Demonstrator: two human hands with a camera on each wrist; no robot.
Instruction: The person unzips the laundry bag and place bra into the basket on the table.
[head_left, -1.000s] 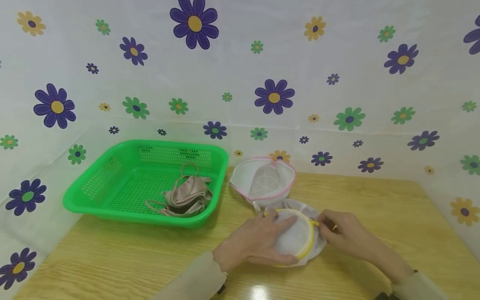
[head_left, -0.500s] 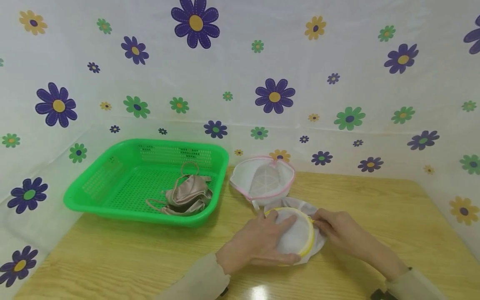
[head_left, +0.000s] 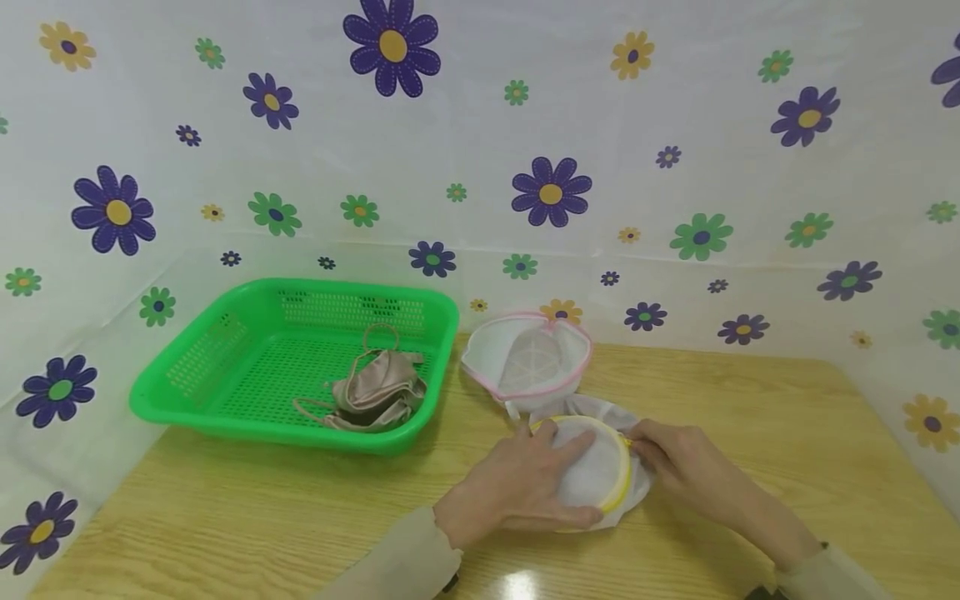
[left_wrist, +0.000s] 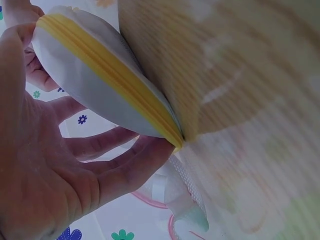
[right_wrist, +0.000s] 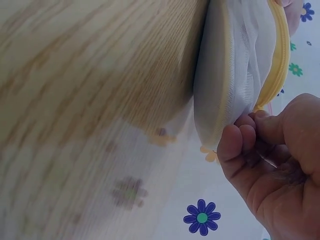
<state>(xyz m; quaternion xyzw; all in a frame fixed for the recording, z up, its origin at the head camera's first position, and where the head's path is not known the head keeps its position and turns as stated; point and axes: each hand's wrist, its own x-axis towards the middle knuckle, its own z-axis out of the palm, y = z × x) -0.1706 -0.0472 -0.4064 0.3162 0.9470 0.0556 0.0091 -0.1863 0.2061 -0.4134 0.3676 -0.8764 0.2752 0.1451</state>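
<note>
A round white mesh laundry bag (head_left: 596, 467) with a yellow zipper (left_wrist: 112, 72) around its rim lies on the table in front of me. My left hand (head_left: 525, 475) grips it from the left, fingers across the top and thumb at the near edge. At the bag's right side, my right hand (head_left: 686, 458) pinches the small yellow zipper pull (right_wrist: 259, 107) between thumb and fingertips. The pull is mostly hidden by those fingers. Just behind stands a second mesh bag (head_left: 487, 358) with pink trim, its mouth gaping.
To the left sits a green perforated basket (head_left: 247, 433) holding a crumpled beige satin garment (head_left: 378, 387) with thin straps. A white curtain (head_left: 465, 125) printed with flowers encloses the back and sides of the wooden table (head_left: 300, 517).
My right hand has turned slightly and closed in at the zipper's right side, its fingers more tucked together. The left hand and both bags stay nearly in place.
</note>
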